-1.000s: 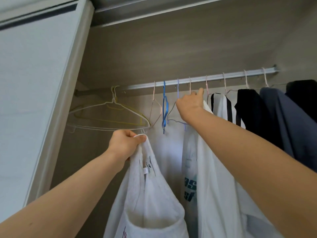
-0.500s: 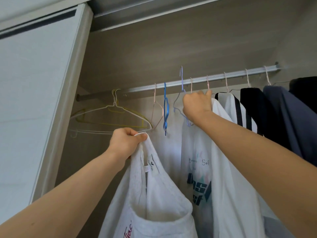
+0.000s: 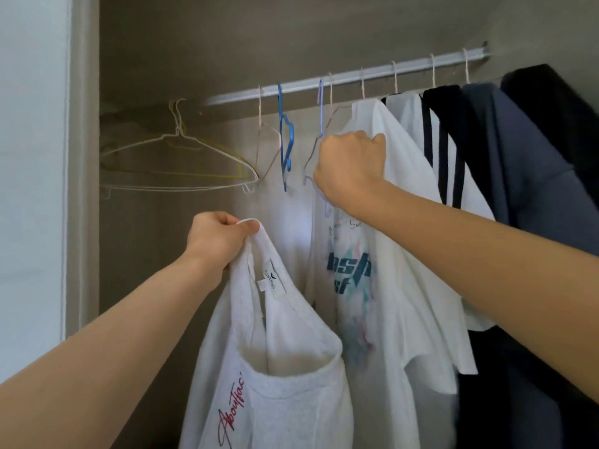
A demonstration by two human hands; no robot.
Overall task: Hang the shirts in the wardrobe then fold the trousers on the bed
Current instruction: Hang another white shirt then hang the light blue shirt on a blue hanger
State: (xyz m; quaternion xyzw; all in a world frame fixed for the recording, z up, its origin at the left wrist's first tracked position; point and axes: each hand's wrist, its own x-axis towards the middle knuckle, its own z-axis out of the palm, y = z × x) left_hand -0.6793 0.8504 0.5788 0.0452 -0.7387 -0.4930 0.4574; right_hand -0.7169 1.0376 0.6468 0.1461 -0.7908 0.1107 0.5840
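My left hand (image 3: 217, 238) is shut on the collar of a white shirt with red script (image 3: 275, 367), which dangles below the wardrobe rail (image 3: 372, 74). My right hand (image 3: 350, 165) is closed around a lilac wire hanger (image 3: 321, 102) whose hook sits just in front of the rail. Behind that hand hangs a white T-shirt with teal print (image 3: 382, 286). The trousers and bed are out of view.
Empty hangers on the rail: white and yellow wire ones (image 3: 176, 163) at left, a pink one (image 3: 264, 140), a blue plastic one (image 3: 285, 140). To the right hang a white striped shirt (image 3: 411, 124), black (image 3: 453, 131) and grey-blue garments (image 3: 518, 163). The wardrobe door frame (image 3: 82, 157) bounds the left.
My right hand has pulled the lilac hanger off the rail and lowered it. My left hand with the white shirt has dropped lower and the view has tilted down.
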